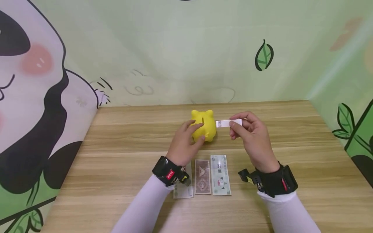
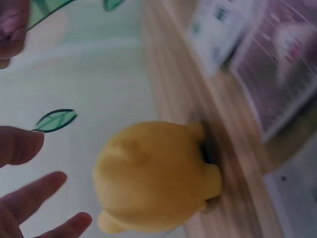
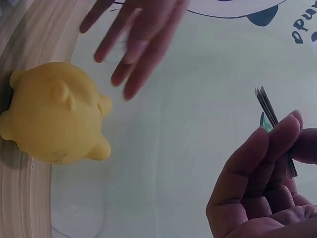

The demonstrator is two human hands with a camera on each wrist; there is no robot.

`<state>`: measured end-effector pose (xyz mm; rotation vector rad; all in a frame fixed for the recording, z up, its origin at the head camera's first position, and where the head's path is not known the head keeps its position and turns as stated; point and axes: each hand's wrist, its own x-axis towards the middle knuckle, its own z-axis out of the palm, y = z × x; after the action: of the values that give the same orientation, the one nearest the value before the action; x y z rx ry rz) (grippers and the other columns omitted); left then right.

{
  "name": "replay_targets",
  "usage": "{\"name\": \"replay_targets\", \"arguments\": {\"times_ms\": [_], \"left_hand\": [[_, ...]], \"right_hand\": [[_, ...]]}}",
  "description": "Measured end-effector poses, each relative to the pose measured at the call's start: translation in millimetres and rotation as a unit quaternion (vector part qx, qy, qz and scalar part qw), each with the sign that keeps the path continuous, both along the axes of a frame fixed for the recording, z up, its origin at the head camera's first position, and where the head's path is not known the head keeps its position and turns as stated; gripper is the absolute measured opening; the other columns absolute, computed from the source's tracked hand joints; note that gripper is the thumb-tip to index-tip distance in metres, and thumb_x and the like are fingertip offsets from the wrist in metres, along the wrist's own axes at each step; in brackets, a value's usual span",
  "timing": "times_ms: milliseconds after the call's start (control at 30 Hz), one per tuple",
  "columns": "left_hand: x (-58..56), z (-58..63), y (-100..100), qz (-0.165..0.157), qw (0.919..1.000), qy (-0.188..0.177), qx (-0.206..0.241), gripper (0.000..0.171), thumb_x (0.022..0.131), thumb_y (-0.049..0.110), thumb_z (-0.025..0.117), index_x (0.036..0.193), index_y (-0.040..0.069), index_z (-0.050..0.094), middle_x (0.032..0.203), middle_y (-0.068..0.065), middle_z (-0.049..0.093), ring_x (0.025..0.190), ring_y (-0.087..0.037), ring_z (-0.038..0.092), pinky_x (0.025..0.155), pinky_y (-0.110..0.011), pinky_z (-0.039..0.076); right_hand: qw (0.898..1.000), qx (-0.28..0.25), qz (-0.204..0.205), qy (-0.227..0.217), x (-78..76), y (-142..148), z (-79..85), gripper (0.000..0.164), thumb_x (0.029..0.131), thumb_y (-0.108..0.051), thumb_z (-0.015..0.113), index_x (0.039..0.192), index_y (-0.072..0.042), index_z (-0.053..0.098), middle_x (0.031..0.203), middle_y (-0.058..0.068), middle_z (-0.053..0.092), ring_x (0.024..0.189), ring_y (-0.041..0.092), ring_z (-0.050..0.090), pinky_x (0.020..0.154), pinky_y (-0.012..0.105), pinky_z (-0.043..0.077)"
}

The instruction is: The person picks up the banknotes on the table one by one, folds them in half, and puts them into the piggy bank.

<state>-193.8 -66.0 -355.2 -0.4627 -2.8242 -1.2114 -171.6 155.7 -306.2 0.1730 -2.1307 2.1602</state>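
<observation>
A yellow piggy bank stands on the table with the dark slot on its back facing up. My left hand hovers over its left side, fingers spread; the right wrist view shows these fingers holding nothing and apart from the bank. To the right of the bank, my right hand pinches a narrow folded banknote between thumb and fingers. Its stacked layers show edge-on in the right wrist view, and one end points toward the bank. The piggy bank is seen from behind in the left wrist view.
Three flat banknotes lie in a row nearer me: a pale one partly under my left wrist, a brownish one and a light green one. Behind the wooden table rises a printed green backdrop.
</observation>
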Motion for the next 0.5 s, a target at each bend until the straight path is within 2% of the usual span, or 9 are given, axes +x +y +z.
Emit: {"name": "replay_targets", "arguments": {"times_ms": [133, 267, 367, 500], "left_hand": [[-7.0, -8.8, 4, -0.01, 0.995, -0.002, -0.1, 0.058, 0.1, 0.038, 0.067, 0.155, 0.032, 0.049, 0.173, -0.009, 0.022, 0.156, -0.045, 0.025, 0.126, -0.062, 0.024], [-13.5, -13.0, 8, -0.017, 0.9865, 0.004, -0.163, 0.062, 0.101, 0.045, 0.064, 0.158, 0.039, 0.04, 0.176, -0.006, 0.006, 0.16, -0.045, 0.01, 0.125, -0.066, 0.02], [-17.1, -15.5, 10, -0.02, 0.9828, 0.006, -0.183, 0.061, 0.102, 0.046, 0.061, 0.159, 0.038, 0.039, 0.176, -0.006, 0.006, 0.161, -0.042, 0.009, 0.123, -0.068, 0.024], [-19.2, -16.8, 13, -0.027, 0.9821, -0.006, -0.186, 0.061, 0.103, 0.044, 0.061, 0.159, 0.037, 0.038, 0.174, -0.009, 0.009, 0.159, -0.043, 0.018, 0.121, -0.067, 0.03]], "right_hand": [[1.0, 0.005, 0.003, 0.0, -1.5, 0, -0.2, 0.009, 0.101, -0.007, 0.064, 0.11, -0.007, 0.063, 0.078, -0.003, 0.068, 0.073, 0.01, 0.063, 0.069, 0.021, 0.059], [1.0, 0.01, 0.005, -0.002, -2.3, 0, -0.6, 0.009, 0.101, -0.007, 0.064, 0.11, -0.007, 0.063, 0.077, -0.004, 0.068, 0.072, 0.01, 0.063, 0.069, 0.022, 0.059], [1.0, 0.012, 0.007, -0.006, -2.3, -1, -1.3, 0.009, 0.101, -0.006, 0.064, 0.109, -0.006, 0.063, 0.077, -0.002, 0.068, 0.072, 0.01, 0.062, 0.069, 0.022, 0.058], [1.0, 0.015, 0.005, -0.007, -1.9, 0, -1.8, 0.009, 0.101, -0.006, 0.064, 0.11, -0.005, 0.063, 0.077, -0.001, 0.068, 0.072, 0.01, 0.062, 0.069, 0.022, 0.058]]}}
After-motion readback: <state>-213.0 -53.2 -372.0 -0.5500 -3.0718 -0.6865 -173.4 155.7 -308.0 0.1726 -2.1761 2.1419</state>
